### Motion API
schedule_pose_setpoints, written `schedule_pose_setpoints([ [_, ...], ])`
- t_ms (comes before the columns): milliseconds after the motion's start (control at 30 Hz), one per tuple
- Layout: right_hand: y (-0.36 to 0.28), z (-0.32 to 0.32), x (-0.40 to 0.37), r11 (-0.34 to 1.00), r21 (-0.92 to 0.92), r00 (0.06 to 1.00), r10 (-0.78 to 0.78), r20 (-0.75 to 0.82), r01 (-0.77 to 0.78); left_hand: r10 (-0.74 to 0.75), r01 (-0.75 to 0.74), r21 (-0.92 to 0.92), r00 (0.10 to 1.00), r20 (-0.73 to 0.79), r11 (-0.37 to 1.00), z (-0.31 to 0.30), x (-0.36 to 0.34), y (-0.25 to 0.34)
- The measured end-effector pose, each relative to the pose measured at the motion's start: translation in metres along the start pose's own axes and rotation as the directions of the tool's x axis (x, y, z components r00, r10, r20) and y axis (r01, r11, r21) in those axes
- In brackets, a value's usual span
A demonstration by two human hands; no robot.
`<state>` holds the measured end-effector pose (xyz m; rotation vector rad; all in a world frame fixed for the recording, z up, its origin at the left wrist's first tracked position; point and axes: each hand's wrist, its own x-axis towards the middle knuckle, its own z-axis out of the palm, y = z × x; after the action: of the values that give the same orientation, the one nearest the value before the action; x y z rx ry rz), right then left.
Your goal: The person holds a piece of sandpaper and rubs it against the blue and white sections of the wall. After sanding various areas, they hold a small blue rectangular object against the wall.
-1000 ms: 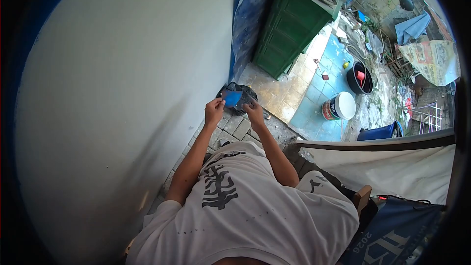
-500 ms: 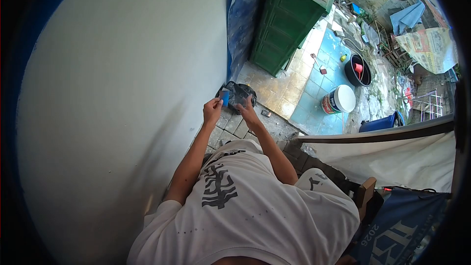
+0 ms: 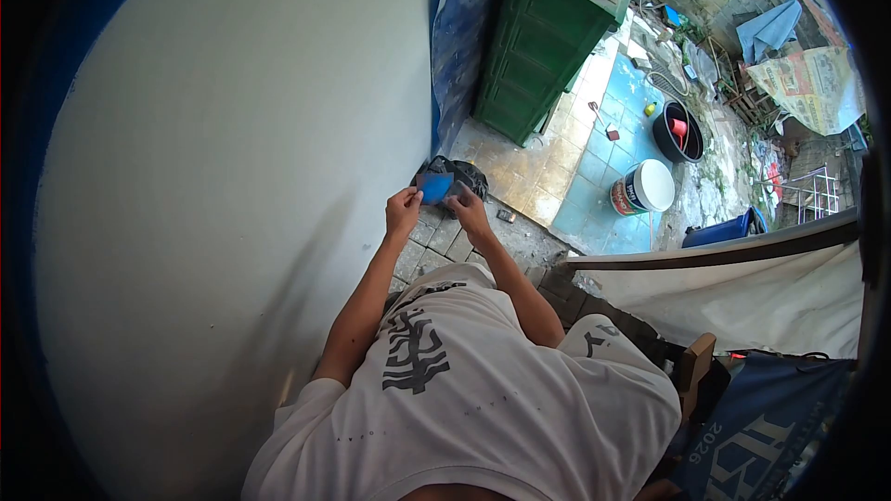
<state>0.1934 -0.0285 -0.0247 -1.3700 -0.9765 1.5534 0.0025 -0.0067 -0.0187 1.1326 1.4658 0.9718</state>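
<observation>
One pale wall (image 3: 232,130) is flanked by a green cabinet (image 3: 546,46) and a black plastic bag (image 3: 472,174). Near the bag, the left hand (image 3: 403,211) and right hand (image 3: 470,211) are held close together. Between them, a small blue sheet (image 3: 436,188) is pinched by the left fingers; whether it is also grasped by the curled right fingers cannot be told.

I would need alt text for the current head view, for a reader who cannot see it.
A person's left hand holds a small flat blue piece, the right hand close to its other edge, with a black plastic bag behind. A pale wall fills the left; farther off stand a green cabinet and, on blue tiles, a white-topped bucket.
</observation>
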Motion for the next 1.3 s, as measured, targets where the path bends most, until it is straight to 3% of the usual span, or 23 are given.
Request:
schedule_pose_setpoints([
  [100,-0.019,0.008,-0.02,0.998,0.019,0.998,0.053,0.029,-0.054,-0.027,0.029,-0.037,0.999,0.032,0.999,-0.001,-0.003,0.003],
  [167,-0.027,0.022,-0.026,0.99,0.143,0.981,0.032,-0.189,-0.005,-0.028,0.03,-0.088,0.999,0.025,0.996,-0.002,-0.003,0.002],
  [300,-0.006,0.012,-0.011,0.972,0.234,0.978,0.059,-0.198,-0.011,-0.046,0.049,-0.103,0.998,0.032,0.993,-0.007,-0.003,0.001],
  [367,-0.003,-0.002,-0.009,0.96,0.26,0.994,0.107,0.004,-0.104,-0.095,0.112,-0.249,0.992,0.081,0.962,-0.009,-0.003,-0.002],
  [400,-0.006,-0.004,-0.011,0.96,0.259,0.994,0.106,0.005,-0.104,-0.094,0.111,-0.249,0.992,0.08,0.962,-0.01,-0.004,0.001],
  [467,-0.009,-0.006,-0.016,0.891,0.425,0.987,0.14,0.084,-0.163,-0.118,0.155,-0.291,0.983,0.14,0.944,-0.016,-0.008,0.007],
  [600,-0.016,-0.007,-0.02,0.921,0.361,0.99,0.134,0.054,-0.144,-0.143,0.184,-0.298,0.978,0.154,0.937,-0.026,-0.011,0.009],
  [667,-0.013,-0.011,-0.017,0.961,0.275,0.996,0.019,0.082,-0.041,-0.104,0.142,-0.31,0.985,0.136,0.94,-0.027,-0.012,0.007],
  [767,-0.023,-0.012,-0.021,0.972,0.231,0.995,0.03,0.1,-0.053,-0.063,0.096,-0.199,0.985,0.163,0.975,-0.034,-0.017,0.02],
  [967,-0.027,-0.013,-0.016,0.998,0.054,0.999,0.023,0.028,-0.024,-0.022,0.068,-0.212,0.977,0.212,0.975,-0.039,-0.015,0.022],
  [1300,-0.034,-0.015,-0.012,0.989,0.116,0.994,0.087,0.073,-0.095,-0.08,0.147,-0.294,0.97,0.228,0.945,-0.04,-0.02,0.02],
])
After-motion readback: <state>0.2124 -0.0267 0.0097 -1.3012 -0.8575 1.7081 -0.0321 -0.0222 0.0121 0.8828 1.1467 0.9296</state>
